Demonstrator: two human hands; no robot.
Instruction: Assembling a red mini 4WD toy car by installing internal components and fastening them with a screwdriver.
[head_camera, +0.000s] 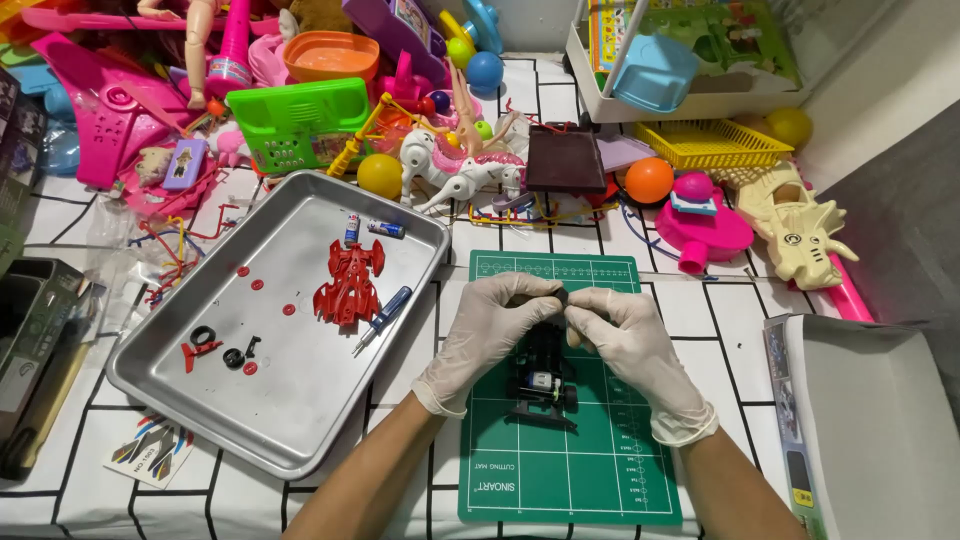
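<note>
Both my hands wear white gloves and meet over a green cutting mat. My left hand and my right hand pinch a small black part between their fingertips. Just below them a black toy car chassis rests on the mat, its front end under my fingers. To the left, a metal tray holds the red car body shell, a blue-handled screwdriver, two small batteries, and small red and black parts.
A heap of plastic toys fills the far side of the table: a green basket, a white elephant, balls, a pink toy, a yellow basket. An open white box lies at right. A sticker sheet lies near left.
</note>
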